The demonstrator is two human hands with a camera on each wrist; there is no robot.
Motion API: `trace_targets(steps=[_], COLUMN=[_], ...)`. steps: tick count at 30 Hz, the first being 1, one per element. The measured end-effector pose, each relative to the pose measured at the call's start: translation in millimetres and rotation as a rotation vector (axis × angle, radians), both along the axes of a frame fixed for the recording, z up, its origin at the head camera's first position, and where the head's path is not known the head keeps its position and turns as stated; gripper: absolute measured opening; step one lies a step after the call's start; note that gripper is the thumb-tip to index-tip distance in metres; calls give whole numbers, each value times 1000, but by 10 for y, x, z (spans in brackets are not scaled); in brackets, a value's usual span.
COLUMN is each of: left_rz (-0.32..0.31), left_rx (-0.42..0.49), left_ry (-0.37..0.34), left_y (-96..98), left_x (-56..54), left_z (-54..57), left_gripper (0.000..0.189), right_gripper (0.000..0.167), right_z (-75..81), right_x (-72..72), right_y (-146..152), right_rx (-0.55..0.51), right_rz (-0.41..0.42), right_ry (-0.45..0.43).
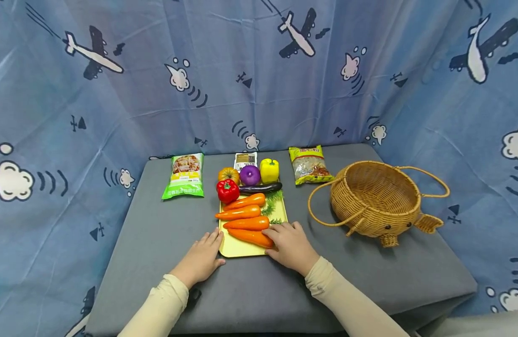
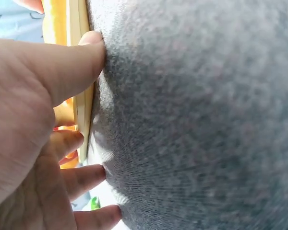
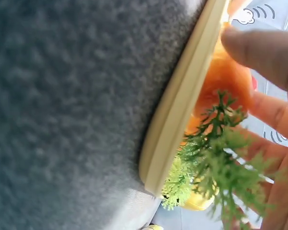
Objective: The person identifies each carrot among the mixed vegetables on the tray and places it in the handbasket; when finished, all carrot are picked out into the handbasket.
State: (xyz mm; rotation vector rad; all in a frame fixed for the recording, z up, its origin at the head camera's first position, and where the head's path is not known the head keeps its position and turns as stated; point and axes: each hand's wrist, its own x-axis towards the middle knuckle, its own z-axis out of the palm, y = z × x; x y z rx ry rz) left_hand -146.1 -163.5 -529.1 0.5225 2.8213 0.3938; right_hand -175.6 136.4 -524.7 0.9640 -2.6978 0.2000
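Observation:
A pale yellow tray (image 1: 242, 250) bears several orange carrots lying crosswise, their green tops to the right. My right hand (image 1: 290, 245) holds the nearest carrot (image 1: 247, 236) at its leafy end, thumb on the near side and fingers over the far side. In the right wrist view, the leafy top (image 3: 221, 158) hangs beside the palm. My left hand (image 1: 202, 257) rests at the tray's left edge with straight, spread fingers. The left wrist view shows its fingertips on the grey cloth and the thumb (image 2: 72, 67) against the tray's side (image 2: 81, 115).
Behind the carrots are an eggplant (image 1: 261, 188), a red pepper (image 1: 227, 191), a yellow pepper (image 1: 269, 171), a purple round vegetable (image 1: 250, 175) and a pumpkin (image 1: 228, 174). A green bag (image 1: 185, 177) lies left, a yellow bag (image 1: 310, 165) right. A wicker basket (image 1: 368, 220) stands at right.

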Motion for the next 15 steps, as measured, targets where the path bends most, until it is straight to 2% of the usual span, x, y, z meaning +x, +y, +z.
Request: trace_targets(steps=[5,8,15], left_rz=[18,25,27], left_rx=[32,45,38], left_ry=[-4,-5,-13], left_y=[10,12,0], left_x=[12,9,10], left_z=[55,51,22], left_gripper=[84,84,85], right_gripper=[44,42,38], right_z=[-12,-2,147], right_x=[7,17,76], right_y=[0,15,89], right_rx=[-17,-47,-160], right_rz=[-7,8,73], right_ry=[19,36,104])
